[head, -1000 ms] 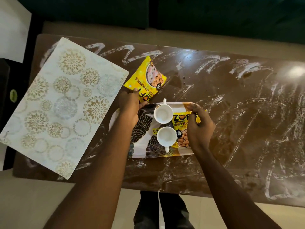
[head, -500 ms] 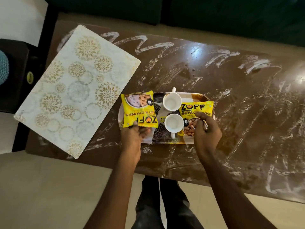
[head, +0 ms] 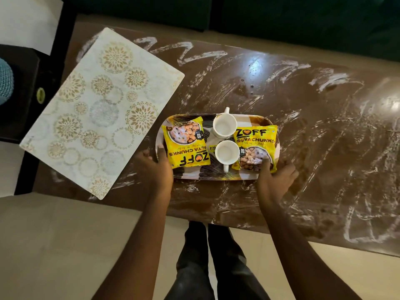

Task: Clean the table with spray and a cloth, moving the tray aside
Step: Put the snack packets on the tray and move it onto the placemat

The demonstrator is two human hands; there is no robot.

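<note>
Brown table [head: 303, 126] smeared | mat [head: 97, 113] L of tray [head: 257, 120] | L hand [head: 154, 169], R hand [head: 273, 180] fingers [head: 160, 152] grip tray

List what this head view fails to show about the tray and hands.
- Head view: fingertips of left hand and right hand, hidden under the tray rim.
- Head view: whether the tray is off the table; top-down angle hides any gap.
- Head view: fine print on the yellow packets, too small.
- Head view: teal thing, cut off by left edge.
</note>
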